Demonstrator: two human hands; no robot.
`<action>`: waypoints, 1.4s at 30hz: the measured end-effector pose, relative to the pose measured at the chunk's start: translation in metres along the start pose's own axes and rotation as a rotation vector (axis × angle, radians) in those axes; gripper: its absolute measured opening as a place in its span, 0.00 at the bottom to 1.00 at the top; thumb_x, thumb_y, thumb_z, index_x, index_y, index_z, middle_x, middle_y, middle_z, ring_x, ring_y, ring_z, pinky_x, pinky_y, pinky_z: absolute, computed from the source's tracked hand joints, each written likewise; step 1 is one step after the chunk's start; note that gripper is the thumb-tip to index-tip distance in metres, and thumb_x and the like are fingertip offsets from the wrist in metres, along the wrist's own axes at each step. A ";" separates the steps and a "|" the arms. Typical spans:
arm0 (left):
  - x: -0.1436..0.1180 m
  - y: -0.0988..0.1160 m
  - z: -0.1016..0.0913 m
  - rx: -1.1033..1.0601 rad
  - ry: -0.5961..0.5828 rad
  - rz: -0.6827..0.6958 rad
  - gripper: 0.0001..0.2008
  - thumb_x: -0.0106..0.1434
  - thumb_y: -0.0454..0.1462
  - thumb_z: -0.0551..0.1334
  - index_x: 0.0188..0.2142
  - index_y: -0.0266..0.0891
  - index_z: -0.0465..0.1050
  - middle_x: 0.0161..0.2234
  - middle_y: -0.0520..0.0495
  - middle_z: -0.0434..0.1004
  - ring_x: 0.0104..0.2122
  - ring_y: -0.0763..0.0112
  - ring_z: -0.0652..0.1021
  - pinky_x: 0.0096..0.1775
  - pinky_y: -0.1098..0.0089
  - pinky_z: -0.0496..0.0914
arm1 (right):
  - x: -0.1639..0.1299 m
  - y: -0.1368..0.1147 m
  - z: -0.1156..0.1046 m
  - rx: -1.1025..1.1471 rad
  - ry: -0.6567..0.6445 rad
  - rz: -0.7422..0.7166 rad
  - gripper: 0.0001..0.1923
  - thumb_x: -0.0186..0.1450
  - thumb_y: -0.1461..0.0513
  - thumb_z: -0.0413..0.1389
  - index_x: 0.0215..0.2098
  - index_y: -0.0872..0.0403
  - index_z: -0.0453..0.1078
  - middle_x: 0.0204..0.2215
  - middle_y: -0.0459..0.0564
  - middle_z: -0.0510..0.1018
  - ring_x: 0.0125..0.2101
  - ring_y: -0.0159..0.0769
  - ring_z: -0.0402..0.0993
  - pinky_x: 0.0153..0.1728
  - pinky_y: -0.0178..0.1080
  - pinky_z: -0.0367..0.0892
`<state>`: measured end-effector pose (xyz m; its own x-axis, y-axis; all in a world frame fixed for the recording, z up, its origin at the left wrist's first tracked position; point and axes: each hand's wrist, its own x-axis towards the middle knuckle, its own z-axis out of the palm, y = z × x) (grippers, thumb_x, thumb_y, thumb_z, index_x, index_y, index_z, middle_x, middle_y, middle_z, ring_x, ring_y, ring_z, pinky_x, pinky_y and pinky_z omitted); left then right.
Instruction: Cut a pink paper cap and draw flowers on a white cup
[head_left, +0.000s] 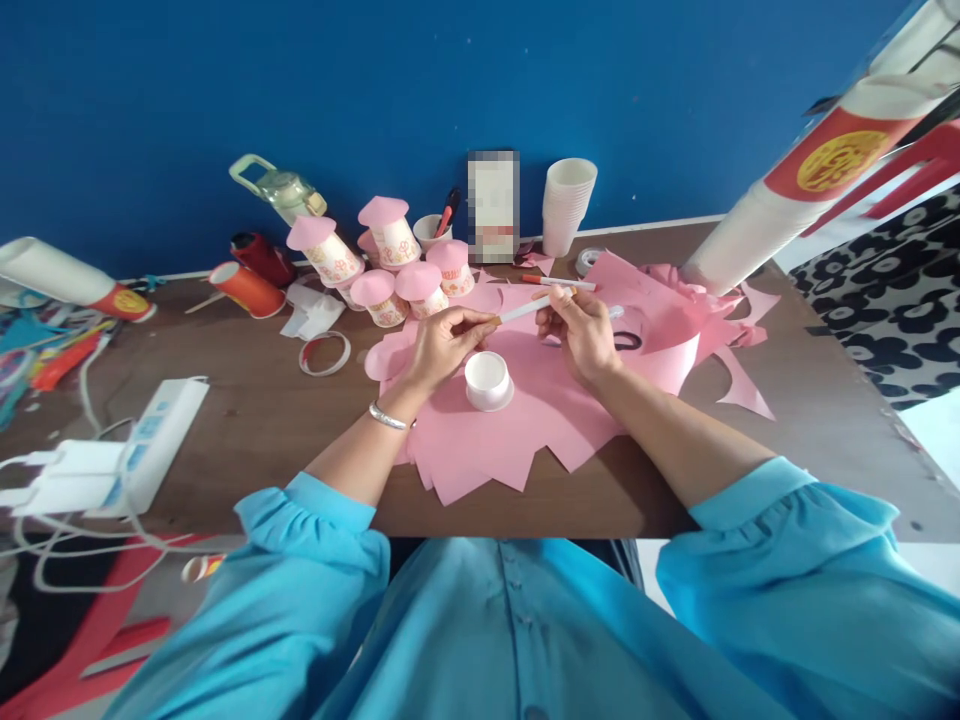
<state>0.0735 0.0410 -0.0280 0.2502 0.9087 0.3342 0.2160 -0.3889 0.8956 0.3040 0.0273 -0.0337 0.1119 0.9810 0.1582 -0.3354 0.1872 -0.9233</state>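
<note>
Between my two hands I hold a slim white stick-like piece (525, 306) with orange-brown ends; its exact kind is unclear. My left hand (450, 345) pinches its left end between thumb and fingers. At the other end, my right hand (581, 330) is closed on it with thumb and curled fingers. Just below, a small white paper cup (487, 382) stands on overlapping pink paper sheets (480, 455). Behind my right hand lies a white marker with an orange-red end (559, 283). Dark scissor handles (627, 341) show beside that hand.
Several cups with pink cone tops (379, 298) stand at the back. Nearby are a tape roll (325, 353), a red cup (247, 290), a bottle (285, 193), a phone (493, 205) and stacked white cups (568, 205). A power strip (161, 440) with cables lies left; a long cup stack (795, 180) leans right.
</note>
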 end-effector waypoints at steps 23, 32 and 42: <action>-0.005 0.003 -0.020 0.247 -0.099 0.053 0.16 0.68 0.30 0.58 0.45 0.42 0.85 0.49 0.44 0.88 0.49 0.63 0.86 0.53 0.60 0.81 | -0.017 0.009 0.010 0.168 -0.175 0.223 0.28 0.60 0.40 0.70 0.45 0.46 0.68 0.31 0.45 0.85 0.31 0.39 0.83 0.36 0.43 0.79; -0.035 0.033 -0.046 0.046 -0.425 -0.060 0.25 0.63 0.30 0.64 0.60 0.43 0.77 0.61 0.40 0.82 0.57 0.57 0.83 0.61 0.55 0.78 | -0.012 0.009 0.010 0.224 -0.080 0.183 0.29 0.61 0.38 0.69 0.45 0.47 0.69 0.29 0.42 0.84 0.25 0.31 0.77 0.33 0.36 0.73; -0.052 0.019 -0.019 0.159 -0.429 -0.071 0.38 0.55 0.47 0.79 0.62 0.44 0.71 0.64 0.35 0.77 0.65 0.45 0.77 0.67 0.43 0.69 | -0.011 0.011 0.011 0.205 -0.089 0.188 0.29 0.62 0.37 0.68 0.44 0.47 0.70 0.27 0.41 0.81 0.25 0.31 0.76 0.32 0.36 0.73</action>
<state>0.0465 -0.0107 -0.0225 0.5905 0.8018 0.0915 0.3805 -0.3766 0.8446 0.2890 0.0194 -0.0413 -0.0494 0.9984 0.0290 -0.5260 -0.0013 -0.8505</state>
